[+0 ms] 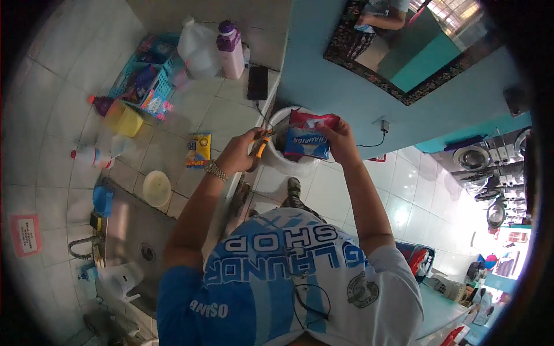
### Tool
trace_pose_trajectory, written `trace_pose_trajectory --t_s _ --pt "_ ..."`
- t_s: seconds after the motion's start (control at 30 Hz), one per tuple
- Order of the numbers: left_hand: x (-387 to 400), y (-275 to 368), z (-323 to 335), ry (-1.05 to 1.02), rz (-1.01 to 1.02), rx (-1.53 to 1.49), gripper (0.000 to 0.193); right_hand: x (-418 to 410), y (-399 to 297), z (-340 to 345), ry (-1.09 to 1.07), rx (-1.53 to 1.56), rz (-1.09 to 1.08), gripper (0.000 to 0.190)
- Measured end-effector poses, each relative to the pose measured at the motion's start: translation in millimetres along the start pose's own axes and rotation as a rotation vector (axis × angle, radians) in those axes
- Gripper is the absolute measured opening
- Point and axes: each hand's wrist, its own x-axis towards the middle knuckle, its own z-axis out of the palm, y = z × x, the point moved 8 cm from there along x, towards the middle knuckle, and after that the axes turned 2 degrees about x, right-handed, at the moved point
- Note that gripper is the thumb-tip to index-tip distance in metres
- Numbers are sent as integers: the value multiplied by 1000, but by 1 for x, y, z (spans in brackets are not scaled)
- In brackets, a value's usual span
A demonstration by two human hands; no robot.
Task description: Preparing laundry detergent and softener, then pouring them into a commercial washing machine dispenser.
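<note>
My left hand (237,153), with a metal watch (216,170) at the wrist, grips an orange-handled hand tool (261,148), apparently scissors. The fingers hide much of it, and its front end points toward the packet. Pinched by its edge in my right hand (344,142) is a red and blue Champion detergent packet (307,140). The packet is above a round white bin (298,168) that has a plastic liner. Whether the packet is cut cannot be made out.
The tiled counter (203,114) on the left bears a yellow packet (199,149), a phone (258,83) with a cable, a pink bottle (231,52), blue baskets (162,80) and a bowl (156,188). Beside it is a steel sink (130,225). A framed mirror (407,97) hangs ahead.
</note>
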Motion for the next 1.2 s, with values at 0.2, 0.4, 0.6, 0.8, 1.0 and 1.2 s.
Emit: trace_pose_trajectory --t_s 0.2,0.4,0.6,0.8,1.0,1.2 --pt "50 10 31 -109 -122 46 62 17 -19 -40 -43 -51 52 14" --pt "98 14 52 -45 -160 230 55 53 -29 -80 -101 -53 102 11" --pt "132 12 73 79 -109 207 52 92 -37 -114 -113 -87 35 17" --pt "158 7 93 66 -206 174 44 124 -38 -135 -126 -296 -8 17" --pt "177 -18 106 60 -195 317 60 147 -31 -140 -135 -449 -73 15" --pt "187 -27 124 126 -241 162 44 160 -26 -141 -156 -536 -63 14"
